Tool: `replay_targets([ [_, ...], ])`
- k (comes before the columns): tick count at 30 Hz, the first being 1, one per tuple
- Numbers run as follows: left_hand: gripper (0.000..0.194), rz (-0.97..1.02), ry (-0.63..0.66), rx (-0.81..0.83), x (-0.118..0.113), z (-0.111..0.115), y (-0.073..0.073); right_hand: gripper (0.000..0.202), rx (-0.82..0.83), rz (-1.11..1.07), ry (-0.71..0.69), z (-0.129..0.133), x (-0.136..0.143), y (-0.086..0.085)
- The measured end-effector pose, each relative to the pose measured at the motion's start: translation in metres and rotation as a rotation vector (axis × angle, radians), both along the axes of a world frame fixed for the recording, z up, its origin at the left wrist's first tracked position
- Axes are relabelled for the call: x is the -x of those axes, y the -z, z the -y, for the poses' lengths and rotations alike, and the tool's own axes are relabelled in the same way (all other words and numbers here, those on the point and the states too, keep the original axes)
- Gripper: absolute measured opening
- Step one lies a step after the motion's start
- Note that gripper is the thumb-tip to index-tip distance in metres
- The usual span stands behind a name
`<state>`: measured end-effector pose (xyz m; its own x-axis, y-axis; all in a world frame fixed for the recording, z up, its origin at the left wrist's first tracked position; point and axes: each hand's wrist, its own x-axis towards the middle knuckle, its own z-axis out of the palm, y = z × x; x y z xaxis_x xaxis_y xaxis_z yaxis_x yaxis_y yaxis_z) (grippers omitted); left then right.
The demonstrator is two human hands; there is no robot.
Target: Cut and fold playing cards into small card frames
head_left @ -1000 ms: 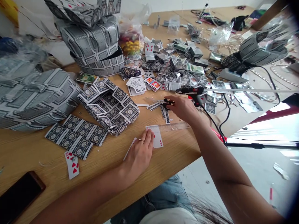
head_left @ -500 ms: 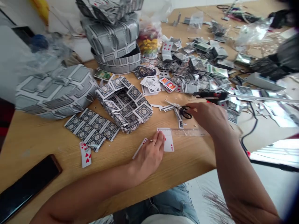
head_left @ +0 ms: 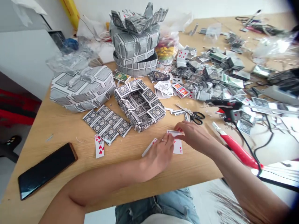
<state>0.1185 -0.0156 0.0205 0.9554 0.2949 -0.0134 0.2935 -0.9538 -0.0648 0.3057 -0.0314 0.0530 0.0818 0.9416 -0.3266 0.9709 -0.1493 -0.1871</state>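
My right hand [head_left: 193, 135] has left the scissors [head_left: 191, 114] lying on the table [head_left: 63, 127] and come over to the ace card [head_left: 177, 147] in front of me; its fingers bend at the card's far edge, whether clamped I can't tell; my left hand [head_left: 161, 154] presses down there, fingers together; both hands now attend to the card.

L hand [head_left: 161, 152] hides pt. of ace card [head_left: 178, 147]; R arm [head_left: 233, 174] cut off.
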Motion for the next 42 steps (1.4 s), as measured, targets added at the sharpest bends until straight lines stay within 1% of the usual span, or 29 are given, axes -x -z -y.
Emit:
replay_targets([
  [3, 0.045, -0.002, -0.032, 0.071, -0.003, -0.001, 0.003, 0.015, 0.061, 0.02, -0.007, -0.004, 0.005, -0.006],
  [5, 0.045, 0.005, -0.049, 0.1, -0.005, -0.001, 0.005, 0.022, 0.074, 0.018, -0.014, -0.005, 0.006, -0.008],
  [9, 0.044, 0.032, -0.033, 0.102, -0.005, -0.001, 0.008, 0.037, 0.059, 0.019, -0.013, -0.001, 0.007, -0.004],
  [13, 0.041, 0.065, -0.016, 0.107, -0.005, -0.002, 0.009, 0.04, 0.017, 0.011, -0.007, 0.004, 0.009, 0.0],
  [17, 0.039, 0.092, -0.014, 0.111, -0.005, -0.002, 0.013, 0.037, -0.026, -0.016, 0.009, 0.008, 0.011, -0.002],
  [21, 0.04, 0.115, -0.027, 0.113, -0.004, -0.001, 0.016, 0.027, -0.072, -0.052, 0.036, 0.014, 0.009, -0.006],
  [23, 0.042, 0.124, -0.032, 0.113, -0.002, -0.001, 0.017, 0.022, -0.095, -0.059, 0.054, 0.019, 0.009, -0.005],
  [26, 0.045, 0.141, -0.02, 0.116, 0.0, -0.002, 0.016, 0.019, -0.162, -0.093, 0.068, 0.028, 0.009, 0.001],
  [30, 0.044, 0.144, 0.005, 0.115, 0.001, -0.003, 0.015, 0.017, -0.361, -0.135, 0.032, 0.042, 0.01, 0.017],
  [33, 0.044, 0.131, 0.02, 0.103, 0.0, -0.003, 0.014, 0.021, -0.462, -0.11, 0.022, 0.049, 0.011, 0.026],
  [36, 0.044, 0.137, 0.03, 0.091, 0.001, -0.004, 0.015, 0.024, -0.503, -0.106, 0.017, 0.052, 0.011, 0.031],
  [42, 0.045, 0.11, 0.031, 0.095, 0.0, -0.003, 0.017, 0.029, -0.544, -0.125, 0.03, 0.053, 0.01, 0.034],
])
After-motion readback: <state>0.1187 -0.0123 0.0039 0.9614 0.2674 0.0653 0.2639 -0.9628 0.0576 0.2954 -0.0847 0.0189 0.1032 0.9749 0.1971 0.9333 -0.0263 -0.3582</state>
